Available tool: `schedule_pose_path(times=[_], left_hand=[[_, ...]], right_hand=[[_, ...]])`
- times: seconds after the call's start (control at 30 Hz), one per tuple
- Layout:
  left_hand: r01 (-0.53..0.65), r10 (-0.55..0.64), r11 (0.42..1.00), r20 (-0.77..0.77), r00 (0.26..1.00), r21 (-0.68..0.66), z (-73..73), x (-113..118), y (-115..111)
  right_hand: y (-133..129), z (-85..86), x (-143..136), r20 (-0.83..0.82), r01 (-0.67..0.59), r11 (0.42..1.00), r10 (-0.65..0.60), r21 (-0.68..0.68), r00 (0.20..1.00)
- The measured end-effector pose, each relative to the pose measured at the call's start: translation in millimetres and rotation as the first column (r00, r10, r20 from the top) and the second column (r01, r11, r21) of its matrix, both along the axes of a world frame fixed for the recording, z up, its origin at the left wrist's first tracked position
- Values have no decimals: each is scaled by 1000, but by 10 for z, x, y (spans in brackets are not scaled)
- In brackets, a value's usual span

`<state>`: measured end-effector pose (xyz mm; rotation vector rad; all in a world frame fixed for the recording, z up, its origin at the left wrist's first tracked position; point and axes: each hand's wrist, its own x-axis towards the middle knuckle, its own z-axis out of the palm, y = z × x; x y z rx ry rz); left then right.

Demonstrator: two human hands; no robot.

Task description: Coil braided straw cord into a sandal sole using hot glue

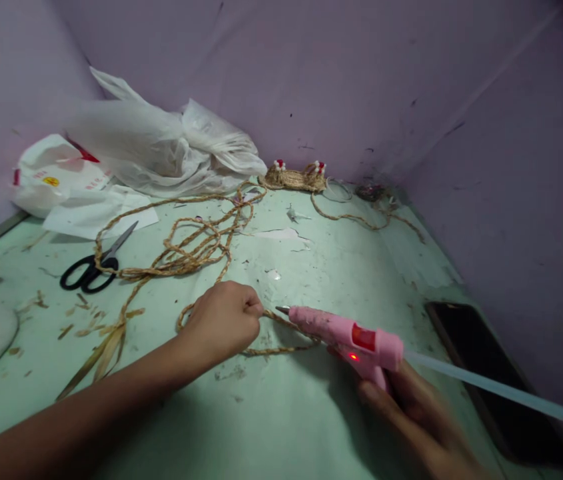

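My left hand is closed in a pinch on a braided straw rope, which loops out from under the fist to the right. My right hand is wrapped round the handle of a pink glue gun. Its red light glows, and the metal nozzle points left, close to the rope beside my left fist. A long pale glue stick sticks out of the gun's back end. More of the braided rope lies in a tangled coil behind my left hand, ending in loose straw strands.
Black-handled scissors lie partly under the rope at left. White plastic bags and a woven straw piece with red and white beads are at the wall. A dark phone lies at right. Straw scraps litter the left.
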<state>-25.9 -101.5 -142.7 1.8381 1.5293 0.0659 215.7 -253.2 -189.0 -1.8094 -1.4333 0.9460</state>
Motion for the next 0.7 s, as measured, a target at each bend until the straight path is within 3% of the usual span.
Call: schedule_pose_path(times=[0.4,0.7], left_hand=[[3,-3,1000,11,1000,8,15,21,10],[11,-10,999,-3,1000,43,1,23,16]], right_hand=[[20,46,-73,53,-72,997,74,-33,996],[8,86,-110,101,-12,1000,10,19,995]])
